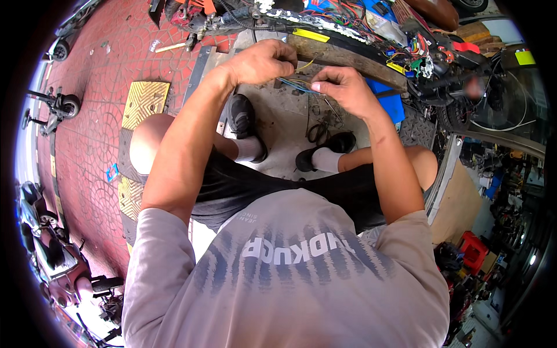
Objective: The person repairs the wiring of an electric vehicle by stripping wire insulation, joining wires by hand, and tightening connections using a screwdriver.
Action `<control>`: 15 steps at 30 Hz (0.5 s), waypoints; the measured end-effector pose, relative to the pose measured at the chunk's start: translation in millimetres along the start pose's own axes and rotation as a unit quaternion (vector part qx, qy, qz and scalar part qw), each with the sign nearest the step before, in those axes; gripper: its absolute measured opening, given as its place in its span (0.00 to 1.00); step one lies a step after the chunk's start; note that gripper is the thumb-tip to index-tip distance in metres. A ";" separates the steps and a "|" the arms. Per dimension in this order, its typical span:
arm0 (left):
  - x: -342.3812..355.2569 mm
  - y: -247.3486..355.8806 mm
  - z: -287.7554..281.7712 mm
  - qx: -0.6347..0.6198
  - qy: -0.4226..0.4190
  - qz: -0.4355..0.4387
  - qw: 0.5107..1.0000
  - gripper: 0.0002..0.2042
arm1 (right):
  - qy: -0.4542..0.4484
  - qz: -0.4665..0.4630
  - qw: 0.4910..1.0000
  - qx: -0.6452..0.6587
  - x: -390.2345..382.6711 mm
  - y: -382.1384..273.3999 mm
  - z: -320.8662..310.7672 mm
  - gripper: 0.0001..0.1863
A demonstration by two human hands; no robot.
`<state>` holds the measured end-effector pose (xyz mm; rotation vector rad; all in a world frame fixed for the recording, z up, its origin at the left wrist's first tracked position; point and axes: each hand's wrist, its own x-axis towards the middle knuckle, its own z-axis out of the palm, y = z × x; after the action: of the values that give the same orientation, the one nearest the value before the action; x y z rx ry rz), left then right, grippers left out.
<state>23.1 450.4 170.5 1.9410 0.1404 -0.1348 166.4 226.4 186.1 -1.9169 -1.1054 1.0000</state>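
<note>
My left hand (264, 61) is closed, its fingers curled down over one end of a small bunch of thin wires (297, 86), blue, green and yellowish. The left fingertips are partly hidden. Opposite, my right hand (346, 88) pinches the same bunch between thumb and fingers. A loose yellow wire (310, 61) rises between the two hands, near the left fingertips. Just beyond them lies a long, worn vehicle frame (325, 32) with white patches and a tangle of coloured wires (371, 17). Black-handled scissors (317, 133) rest on the ground below the wires.
My shoes (241, 116) stand on grey ground between my knees. A wooden beam (360, 66) runs under the frame. Yellow ramp pieces (145, 104) lie on red paving at left, with parked scooters (58, 255) beyond. A blue sheet (391, 104) and cluttered shelves (505, 220) are at right.
</note>
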 end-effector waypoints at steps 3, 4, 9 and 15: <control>-1.5 4.9 -1.9 -0.048 -0.022 -0.029 0.998 0.13 | -0.118 0.055 0.958 0.255 7.1 16.9 -5.0 0.09; -2.6 5.7 -2.8 -0.067 -0.029 -0.036 0.997 0.13 | -0.150 0.067 0.943 0.291 7.9 15.5 -6.0 0.09; -5.8 11.4 -5.4 -0.029 -0.050 -0.021 0.998 0.12 | -0.199 0.084 0.918 0.332 17.4 22.7 -3.2 0.11; -2.7 4.1 -1.5 -0.022 -0.058 -0.006 0.998 0.10 | -0.166 0.053 0.952 0.250 32.4 35.3 -2.5 0.13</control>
<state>21.1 450.2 175.2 1.8833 0.0772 -0.2503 192.3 241.2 148.5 -1.4378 -0.8218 1.5391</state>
